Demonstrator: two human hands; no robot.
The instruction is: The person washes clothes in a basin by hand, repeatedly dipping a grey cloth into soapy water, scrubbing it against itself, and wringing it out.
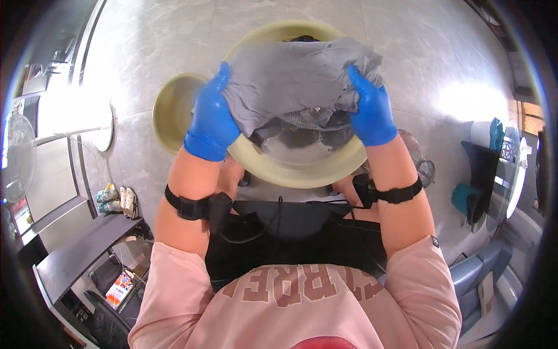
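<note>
Stretched between my two hands is a wet grey cloth [292, 78], held over a large pale-yellow plastic basin [305, 176]. My left hand [212, 115], in a blue rubber glove, grips the cloth's left end. At its right end my right hand [372, 109], gloved the same way, has hold of bunched fabric with the thumb on top. Below the cloth, murky water [287, 148] with dark fabric in it shows in the basin. Much of the basin's inside is hidden by the cloth.
A smaller yellow basin [170, 113] stands on the grey tiled floor [414, 52] to the left, partly behind my left hand. At the left are a standing fan [19, 157], a pair of shoes [128, 201] and a dark desk [83, 253]. A teal bin [464, 197] stands at the right.
</note>
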